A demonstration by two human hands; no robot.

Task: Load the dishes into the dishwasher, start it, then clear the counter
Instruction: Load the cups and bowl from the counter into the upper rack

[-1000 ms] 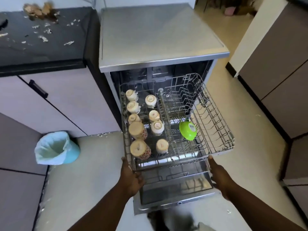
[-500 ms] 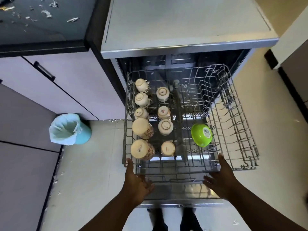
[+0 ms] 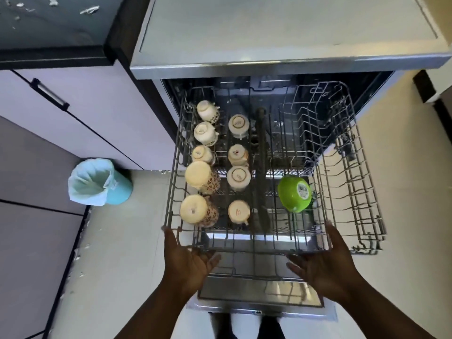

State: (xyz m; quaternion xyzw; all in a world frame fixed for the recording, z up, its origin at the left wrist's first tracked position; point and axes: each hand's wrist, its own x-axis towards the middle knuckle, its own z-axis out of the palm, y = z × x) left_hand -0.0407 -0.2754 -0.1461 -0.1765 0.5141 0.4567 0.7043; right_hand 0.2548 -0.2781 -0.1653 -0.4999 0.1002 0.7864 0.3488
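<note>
left hand [image 3: 187, 260]: spreading wide, fingers straight, holding nothing, sitting at the front left corner of the rack, likely for pushing it in.
right hand [image 3: 325, 263]: also fanning wide and empty, mirroring at the front right so the push runs even.
upper rack [image 3: 247, 249]: sticking out over the open door [image 3: 259, 293].
cups [image 3: 199, 210]: standing mouth-down in two rows on the left, so water is draining off.
green bowl [image 3: 294, 194]: leaning on tines mid-rack, tilted.
dishwasher [image 3: 269, 40]: standing open, not started.
tabletop [image 3: 49, 28]: carrying scraps, clearing left to do.
bin [image 3: 100, 182]: sitting on floor, left.
</note>
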